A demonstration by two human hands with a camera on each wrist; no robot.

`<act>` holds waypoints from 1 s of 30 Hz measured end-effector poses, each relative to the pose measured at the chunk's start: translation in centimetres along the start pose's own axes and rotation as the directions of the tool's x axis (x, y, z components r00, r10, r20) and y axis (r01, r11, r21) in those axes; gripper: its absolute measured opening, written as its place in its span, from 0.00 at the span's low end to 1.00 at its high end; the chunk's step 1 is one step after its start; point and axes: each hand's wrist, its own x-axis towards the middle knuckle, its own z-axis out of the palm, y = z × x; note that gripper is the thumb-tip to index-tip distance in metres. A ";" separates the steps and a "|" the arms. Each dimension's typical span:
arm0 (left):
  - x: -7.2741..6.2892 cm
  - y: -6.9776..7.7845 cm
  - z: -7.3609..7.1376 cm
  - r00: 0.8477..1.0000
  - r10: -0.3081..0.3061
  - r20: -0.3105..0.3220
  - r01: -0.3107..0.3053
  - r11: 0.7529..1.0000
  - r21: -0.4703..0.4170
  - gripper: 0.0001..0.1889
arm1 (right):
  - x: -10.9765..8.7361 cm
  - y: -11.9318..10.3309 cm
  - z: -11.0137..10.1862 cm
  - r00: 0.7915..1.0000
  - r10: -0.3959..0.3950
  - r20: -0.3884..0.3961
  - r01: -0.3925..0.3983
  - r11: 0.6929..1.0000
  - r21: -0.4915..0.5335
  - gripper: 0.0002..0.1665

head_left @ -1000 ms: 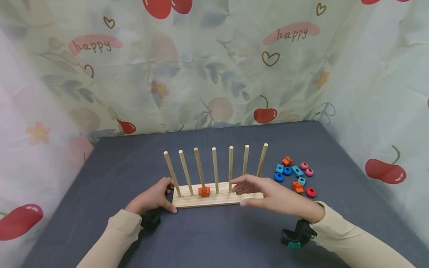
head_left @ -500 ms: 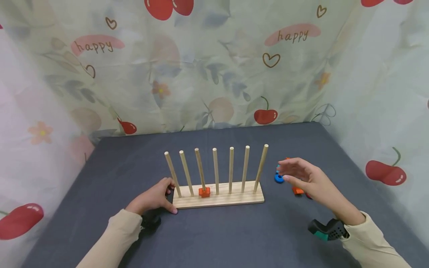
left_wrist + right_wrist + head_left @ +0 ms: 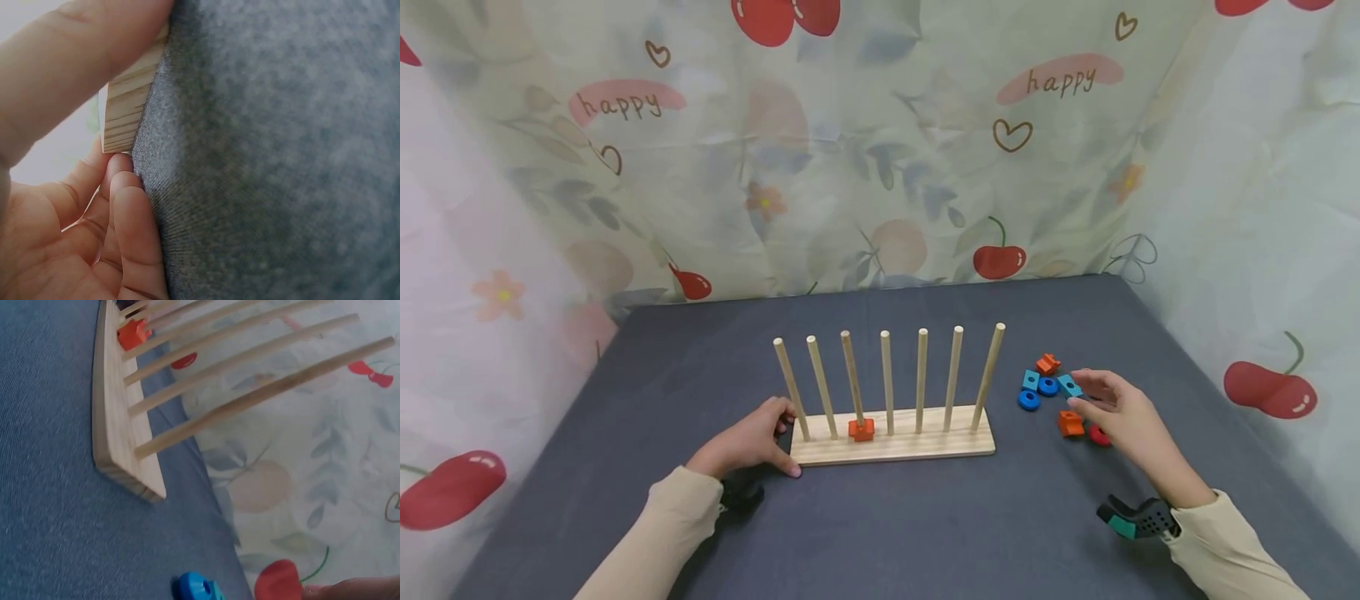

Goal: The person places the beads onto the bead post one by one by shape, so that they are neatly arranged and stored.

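Note:
A wooden peg board (image 3: pixel 895 447) with a row of several upright pegs stands mid-table in the head view. An orange star-like bead (image 3: pixel 862 430) sits at the foot of its third peg from the left. My left hand (image 3: pixel 752 440) holds the board's left end, thumb at the front corner and fingers behind; the left wrist view shows the end grain (image 3: pixel 128 115) between them. Over the loose beads at right, my right hand (image 3: pixel 1126 417) has thumb and fingers apart beside a light-blue square bead (image 3: pixel 1070 386); whether they touch it is unclear.
Near the right hand lie blue rings (image 3: pixel 1029 400), another light-blue square bead (image 3: pixel 1032 380), orange beads (image 3: pixel 1071 423) and a partly covered red ring (image 3: pixel 1100 435). A printed curtain (image 3: pixel 880 167) hangs along the table's far edge.
My right hand has moved from the board's right part rightward to the loose beads and lowered among them. The left hand keeps its place on the board.

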 end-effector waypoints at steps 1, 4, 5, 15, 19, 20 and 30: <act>0.0 0.0 0.0 1.000 0.000 0.000 0.000 1.000 0.000 0.37 | 0.0 0.3 0.0 1.000 0.008 0.000 -0.008 1.000 -0.007 0.39; -0.1 0.1 0.0 1.000 0.001 -0.002 -0.001 1.000 -0.005 0.37 | 0.2 0.9 0.1 0.999 0.032 -0.002 -0.032 0.999 -0.044 0.39; -0.1 0.1 0.0 1.000 0.002 -0.002 -0.002 1.000 -0.005 0.37 | 0.3 1.1 0.2 0.999 0.044 -0.003 -0.044 0.997 -0.058 0.39; -0.1 0.2 0.0 1.000 0.002 0.000 -0.002 1.000 -0.006 0.37 | 0.8 2.8 0.8 0.998 0.065 0.007 -0.063 0.989 -0.132 0.34; 0.0 0.1 0.0 1.000 -0.008 0.000 0.008 1.000 0.001 0.37 | 0.8 2.8 0.8 0.999 0.049 0.013 -0.046 0.988 -0.145 0.33; 0.0 0.1 0.0 1.000 -0.009 0.000 0.009 1.000 0.004 0.37 | 0.9 2.8 0.9 0.999 0.046 0.014 -0.044 0.988 -0.148 0.33; -0.1 0.1 0.0 1.000 0.007 0.000 -0.007 1.000 0.006 0.36 | 1.2 3.0 1.2 1.000 0.015 0.019 -0.011 0.984 -0.176 0.31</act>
